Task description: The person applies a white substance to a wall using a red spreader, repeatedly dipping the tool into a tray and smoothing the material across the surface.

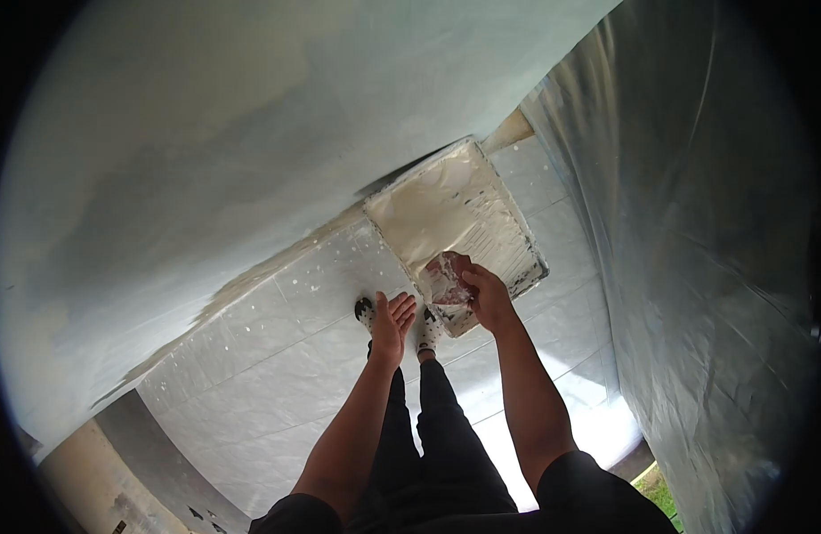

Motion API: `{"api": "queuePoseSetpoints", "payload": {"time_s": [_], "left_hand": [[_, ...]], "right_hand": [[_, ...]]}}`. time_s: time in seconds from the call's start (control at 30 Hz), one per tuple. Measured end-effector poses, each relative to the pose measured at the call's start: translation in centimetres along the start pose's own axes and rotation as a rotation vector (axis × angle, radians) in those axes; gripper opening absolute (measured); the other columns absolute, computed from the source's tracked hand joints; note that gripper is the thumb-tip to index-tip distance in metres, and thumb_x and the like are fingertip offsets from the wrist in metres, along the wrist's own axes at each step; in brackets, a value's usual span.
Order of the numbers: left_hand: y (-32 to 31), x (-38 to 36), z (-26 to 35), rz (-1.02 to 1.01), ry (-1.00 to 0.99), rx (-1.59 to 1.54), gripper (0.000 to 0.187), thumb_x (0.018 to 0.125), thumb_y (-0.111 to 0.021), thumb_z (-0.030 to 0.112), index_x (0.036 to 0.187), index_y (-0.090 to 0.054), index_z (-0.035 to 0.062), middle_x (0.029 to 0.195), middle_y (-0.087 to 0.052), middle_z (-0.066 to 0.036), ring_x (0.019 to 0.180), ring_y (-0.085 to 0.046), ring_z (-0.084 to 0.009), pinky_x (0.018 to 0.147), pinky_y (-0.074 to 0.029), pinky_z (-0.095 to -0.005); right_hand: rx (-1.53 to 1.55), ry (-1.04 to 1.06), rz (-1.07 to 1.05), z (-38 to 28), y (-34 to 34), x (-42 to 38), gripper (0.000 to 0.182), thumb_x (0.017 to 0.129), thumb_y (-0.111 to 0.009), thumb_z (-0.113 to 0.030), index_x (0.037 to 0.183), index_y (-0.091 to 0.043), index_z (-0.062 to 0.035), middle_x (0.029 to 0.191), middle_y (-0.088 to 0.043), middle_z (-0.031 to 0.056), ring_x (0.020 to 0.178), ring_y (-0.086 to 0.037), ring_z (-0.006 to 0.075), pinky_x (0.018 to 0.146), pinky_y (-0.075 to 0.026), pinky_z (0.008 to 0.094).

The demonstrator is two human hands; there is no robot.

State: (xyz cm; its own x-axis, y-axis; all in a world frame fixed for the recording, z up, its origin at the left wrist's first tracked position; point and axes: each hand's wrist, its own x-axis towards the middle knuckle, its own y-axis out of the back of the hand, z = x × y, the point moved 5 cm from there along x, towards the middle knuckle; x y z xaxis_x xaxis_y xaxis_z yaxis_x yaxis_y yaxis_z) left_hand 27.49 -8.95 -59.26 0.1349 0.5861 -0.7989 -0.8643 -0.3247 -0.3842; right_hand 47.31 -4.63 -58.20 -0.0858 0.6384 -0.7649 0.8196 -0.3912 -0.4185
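My right hand (490, 298) is closed on the edge of a flat reddish-brown spreader (448, 278) smeared with whitish paste; its exact make is hard to tell. The spreader is over the near corner of a shallow tray (510, 191). Cream-coloured paste (441, 200) coats the inside of the tray, smooth at the far end and streaked with ridges at the near end. To the left, my left hand (393, 322) is held out empty, fingers stretched and palm partly showing, apart from the tray and the spreader.
A pale wall (250, 133) rises along the left, with a smoothed, patchy surface. Clear plastic sheeting (686, 249) hangs on the right. Grey sheeting with white spatters covers the floor (277, 356). My feet in patterned socks (430, 331) stand close to the tray.
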Motion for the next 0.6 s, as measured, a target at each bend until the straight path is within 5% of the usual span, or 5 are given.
{"api": "queuePoseSetpoints", "payload": {"time_s": [0.13, 0.27, 0.3, 0.53, 0.6], "left_hand": [[-0.3, -2.9, 1.7, 0.022, -0.048, 0.037, 0.086, 0.096, -0.022, 0.065, 0.139, -0.037, -0.0079, 0.140, -0.045, -0.023, 0.133, -0.041, -0.0302, 0.113, -0.027, -0.0404], [-1.1, -6.7, 4.1, 0.016, -0.081, 0.088, 0.082, 0.098, -0.021, 0.062, 0.138, -0.038, -0.0075, 0.139, -0.047, -0.022, 0.132, -0.042, -0.0297, 0.113, -0.028, -0.0402], [-1.5, -7.9, 5.0, 0.007, -0.111, 0.120, 0.081, 0.098, -0.021, 0.061, 0.138, -0.039, -0.0076, 0.138, -0.047, -0.022, 0.132, -0.043, -0.0295, 0.113, -0.029, -0.0398], [-5.2, -15.7, 12.4, -0.101, -0.337, 0.287, 0.081, 0.099, -0.021, 0.060, 0.137, -0.039, -0.0082, 0.137, -0.048, -0.022, 0.131, -0.045, -0.0292, 0.112, -0.030, -0.0388], [-6.5, -17.1, 14.7, -0.134, -0.417, 0.317, 0.083, 0.097, -0.025, 0.063, 0.137, -0.040, -0.0084, 0.136, -0.050, -0.021, 0.130, -0.045, -0.0298, 0.111, -0.030, -0.0405]], "right_hand": [[-0.030, -0.017, -0.085, -3.2, -2.6, -5.6, 0.037, 0.093, -0.056, -0.017, 0.127, -0.050, -0.0046, 0.107, -0.062, 0.0037, 0.094, -0.063, 0.0162, 0.071, -0.055, 0.0345], [0.162, 0.091, -0.283, -6.4, -5.9, -10.8, 0.032, 0.091, -0.057, -0.013, 0.122, -0.052, -0.0089, 0.104, -0.062, 0.0032, 0.089, -0.064, 0.0141, 0.070, -0.060, 0.0340], [0.210, 0.089, -0.325, -7.1, -6.4, -11.9, 0.034, 0.087, -0.057, -0.010, 0.121, -0.052, -0.0090, 0.108, -0.062, 0.0062, 0.094, -0.065, 0.0194, 0.076, -0.061, 0.0382], [0.355, 0.196, -0.423, -13.8, -12.6, -20.8, 0.053, 0.080, -0.050, -0.010, 0.133, -0.045, -0.0074, 0.124, -0.057, 0.0128, 0.113, -0.059, 0.0306, 0.087, -0.055, 0.0504], [0.324, 0.316, -0.505, -15.9, -14.7, -22.7, 0.049, 0.089, -0.048, -0.023, 0.136, -0.043, -0.0091, 0.132, -0.054, 0.0122, 0.119, -0.056, 0.0313, 0.090, -0.053, 0.0515]]}}
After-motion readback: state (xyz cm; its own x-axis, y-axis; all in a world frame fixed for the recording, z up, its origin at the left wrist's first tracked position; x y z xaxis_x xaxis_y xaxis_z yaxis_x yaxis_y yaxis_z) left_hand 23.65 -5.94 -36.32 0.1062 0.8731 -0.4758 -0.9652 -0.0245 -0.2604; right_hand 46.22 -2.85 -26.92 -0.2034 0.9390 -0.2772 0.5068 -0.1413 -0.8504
